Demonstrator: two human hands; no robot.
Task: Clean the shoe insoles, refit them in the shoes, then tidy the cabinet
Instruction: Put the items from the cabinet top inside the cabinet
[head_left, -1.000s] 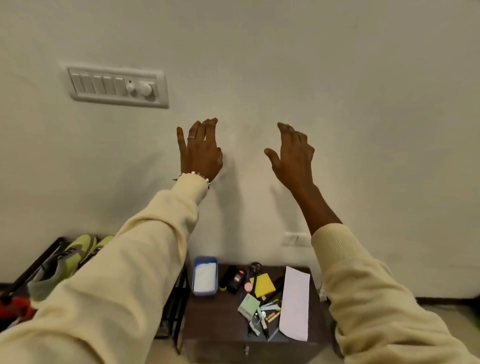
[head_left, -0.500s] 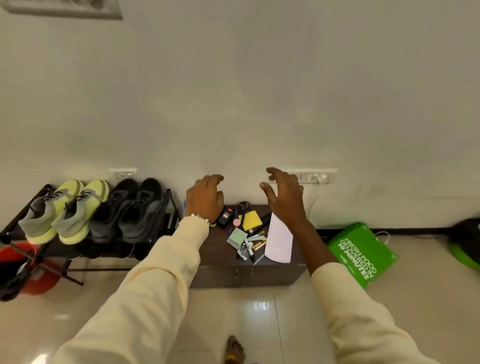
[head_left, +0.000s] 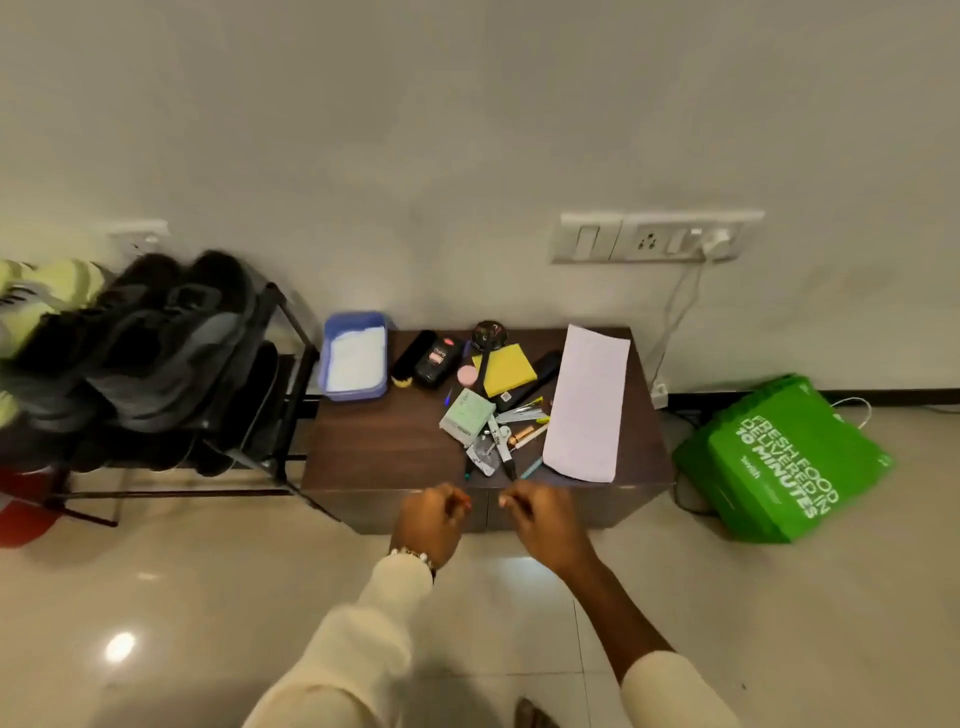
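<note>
Head view, looking down at a low dark cabinet against the wall. Both hands hang over its front edge and hold nothing: the left hand and the right hand each have their fingers loosely curled inward, thumb near forefinger. The shoes sit on the black rack to the left, well apart from the hands: a dark pair nearest the cabinet and a pale green pair at the frame's edge. No insole is visible; presumably they lie inside the shoes. Insoles are likely light, thin and floppy, so pinch one at the heel end and peel it upward, steadying the shoe with the other hand. On the cabinet lie a blue tub, a yellow pad, a white sheet and loose pens; these are light, and the pens may roll, so gather them in a bunch
</note>
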